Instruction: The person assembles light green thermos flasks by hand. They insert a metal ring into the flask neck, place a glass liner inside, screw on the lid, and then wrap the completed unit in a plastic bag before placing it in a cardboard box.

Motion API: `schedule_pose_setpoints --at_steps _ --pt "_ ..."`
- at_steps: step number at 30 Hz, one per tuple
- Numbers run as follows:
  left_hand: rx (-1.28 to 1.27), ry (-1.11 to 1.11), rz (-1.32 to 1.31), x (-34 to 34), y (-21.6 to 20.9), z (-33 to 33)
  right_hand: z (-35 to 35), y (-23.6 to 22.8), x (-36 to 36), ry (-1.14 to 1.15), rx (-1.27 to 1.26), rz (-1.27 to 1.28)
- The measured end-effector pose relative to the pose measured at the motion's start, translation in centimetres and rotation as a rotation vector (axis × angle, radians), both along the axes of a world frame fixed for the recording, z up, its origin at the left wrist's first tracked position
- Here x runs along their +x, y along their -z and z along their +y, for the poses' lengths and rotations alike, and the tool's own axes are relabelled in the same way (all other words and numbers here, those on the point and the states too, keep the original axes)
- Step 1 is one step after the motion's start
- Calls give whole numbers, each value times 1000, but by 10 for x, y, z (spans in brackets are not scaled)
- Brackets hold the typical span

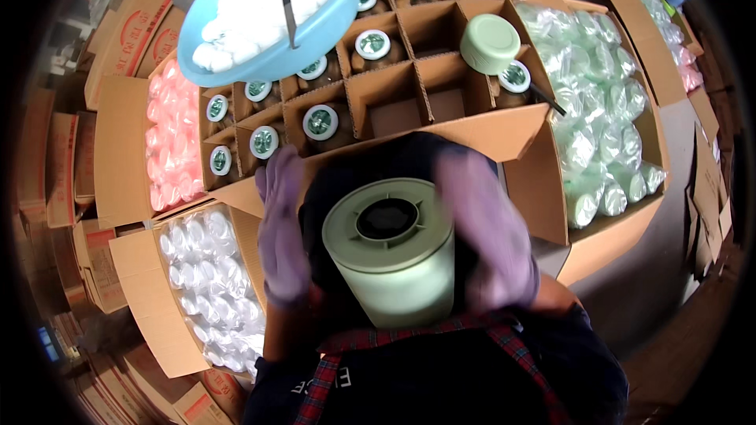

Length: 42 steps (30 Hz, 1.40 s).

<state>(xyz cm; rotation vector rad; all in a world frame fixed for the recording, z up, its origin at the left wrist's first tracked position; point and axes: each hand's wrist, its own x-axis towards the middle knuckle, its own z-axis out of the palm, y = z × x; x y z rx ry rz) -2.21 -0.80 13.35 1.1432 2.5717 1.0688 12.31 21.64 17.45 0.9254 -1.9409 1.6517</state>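
Note:
A pale green cylindrical container (398,291) stands between my hands, close against my body. On its top is a raised ring with short ribs around a dark round centre (387,219). My left hand (282,228), in a lavender glove, is at the container's left side with fingers stretched up and a gap between them. On the right side, my right hand (490,228), gloved alike, is blurred by motion; its fingers look straight, and nothing shows in it. Whether it touches the container I cannot tell.
Ahead, a divided carton (472,130) holds several jars with green, white-rimmed tops (320,122) and a green lidded piece (490,43). A blue basin (260,67) of white pieces rests over it. Cartons of pink (175,138), clear (209,267) and green (598,110) plastic-wrapped items flank it.

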Motion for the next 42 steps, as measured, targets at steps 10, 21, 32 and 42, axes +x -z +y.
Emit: schedule_pose_setpoints --at_steps 10,21,32,42 --pt "91 -120 -285 20 7 0 1 3 3 147 153 65" --pt "79 5 -161 23 -8 5 5 18 0 307 164 -40" --pt "218 181 -343 24 -13 13 24 1 -14 183 258 -268" --pt "487 182 -820 68 16 29 29 -67 -31 -371 517 -135"
